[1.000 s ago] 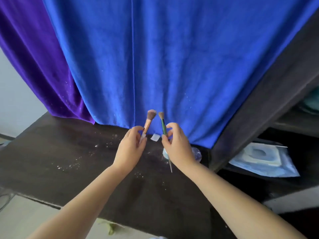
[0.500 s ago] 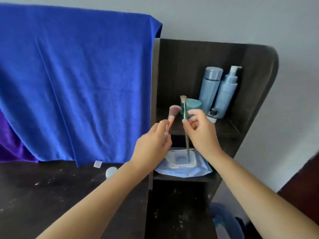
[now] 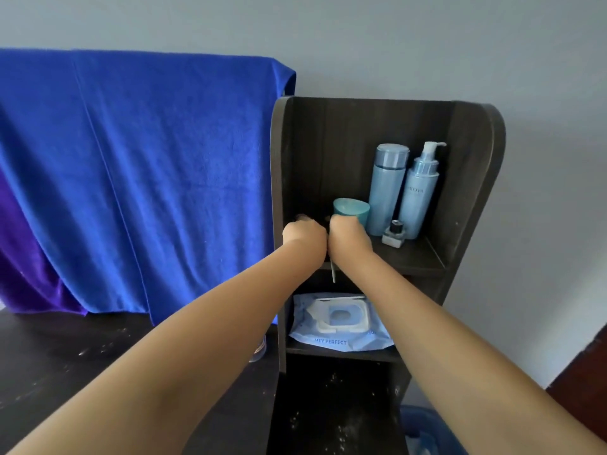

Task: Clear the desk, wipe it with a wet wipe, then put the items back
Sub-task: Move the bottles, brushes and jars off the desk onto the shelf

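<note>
At the near left, the dark wooden worktop (image 3: 65,362) runs under both bare forearms, its surface dotted with pale specks, and a small clear round container (image 3: 259,348) peeks out beside the left forearm at the worktop's right end. Against that end stands a tall dark wooden shelf unit (image 3: 473,192) with open compartments. In its middle compartment lies a flat pale blue pack of wet wipes (image 3: 341,323) with a white flip lid on top.

Above it, at the front edge of the upper shelf, the two hands meet, knuckles touching. The left hand (image 3: 303,238) is clenched, and whatever it grips is hidden from the camera apart from a dark tip above the fingers. The right hand (image 3: 349,236) is clenched on a thin green-handled makeup brush (image 3: 333,272), whose long axis runs close to vertical; the handle end points down past the shelf edge into the gap above the wipes, and the bristle end is hidden.

Just behind the right hand sits a teal round jar (image 3: 351,210); further right stand a small clear bottle with a black cap (image 3: 393,234), a tall light blue capped bottle (image 3: 387,188) and a light blue pump bottle (image 3: 422,192). The left half of that shelf is open.

A bright blue towel (image 3: 147,178) hangs behind the worktop, a purple cloth (image 3: 19,257) beside it, before a grey wall (image 3: 361,44).
</note>
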Motion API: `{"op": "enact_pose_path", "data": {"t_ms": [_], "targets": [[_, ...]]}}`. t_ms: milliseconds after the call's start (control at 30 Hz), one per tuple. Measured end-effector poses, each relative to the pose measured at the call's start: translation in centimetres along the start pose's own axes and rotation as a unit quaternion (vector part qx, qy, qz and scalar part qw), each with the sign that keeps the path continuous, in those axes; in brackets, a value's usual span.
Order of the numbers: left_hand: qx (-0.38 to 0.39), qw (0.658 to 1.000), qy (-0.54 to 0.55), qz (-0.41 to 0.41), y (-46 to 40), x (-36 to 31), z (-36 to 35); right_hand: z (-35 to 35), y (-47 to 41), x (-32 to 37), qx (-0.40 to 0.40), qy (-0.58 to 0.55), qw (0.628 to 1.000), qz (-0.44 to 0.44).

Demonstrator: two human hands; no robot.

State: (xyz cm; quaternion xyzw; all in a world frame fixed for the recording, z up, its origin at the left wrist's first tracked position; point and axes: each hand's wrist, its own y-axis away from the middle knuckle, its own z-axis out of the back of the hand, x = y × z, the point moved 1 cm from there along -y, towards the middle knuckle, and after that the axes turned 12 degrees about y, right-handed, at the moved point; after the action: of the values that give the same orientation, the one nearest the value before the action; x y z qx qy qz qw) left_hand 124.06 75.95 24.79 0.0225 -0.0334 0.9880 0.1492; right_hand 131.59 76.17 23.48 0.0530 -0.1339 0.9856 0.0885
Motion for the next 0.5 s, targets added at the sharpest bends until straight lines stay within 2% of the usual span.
{"op": "enact_pose_path", "data": {"t_ms": [133, 200, 267, 333, 400, 500], "targets": [[-0.027, 0.999, -0.030, -0.036, 1.2, 0.1, 0.1, 0.1, 0.5, -1.0, -0.030, -0.062, 0.997, 0.024], [-0.107, 0.992, 0.008, -0.065, 2.4, 0.9, -0.1, 0.5, 1.6, -1.7, -0.078, -0.086, 0.992, 0.040], [-0.237, 0.961, 0.060, -0.128, 4.0, 2.6, -0.6, 0.9, 3.3, -1.9, -0.132, -0.129, 0.981, 0.064], [-0.299, 0.928, 0.131, -0.180, 5.8, 5.3, -1.7, 1.2, 5.4, -1.4, -0.176, -0.170, 0.965, 0.098], [-0.287, 0.914, 0.238, -0.162, 7.1, 8.5, -3.6, 0.9, 7.7, -0.1, -0.208, -0.208, 0.947, 0.125], [-0.238, 0.912, 0.330, -0.046, 8.2, 14.7, -8.1, -2.1, 10.3, 3.2, -0.185, -0.264, 0.935, 0.149]]}}
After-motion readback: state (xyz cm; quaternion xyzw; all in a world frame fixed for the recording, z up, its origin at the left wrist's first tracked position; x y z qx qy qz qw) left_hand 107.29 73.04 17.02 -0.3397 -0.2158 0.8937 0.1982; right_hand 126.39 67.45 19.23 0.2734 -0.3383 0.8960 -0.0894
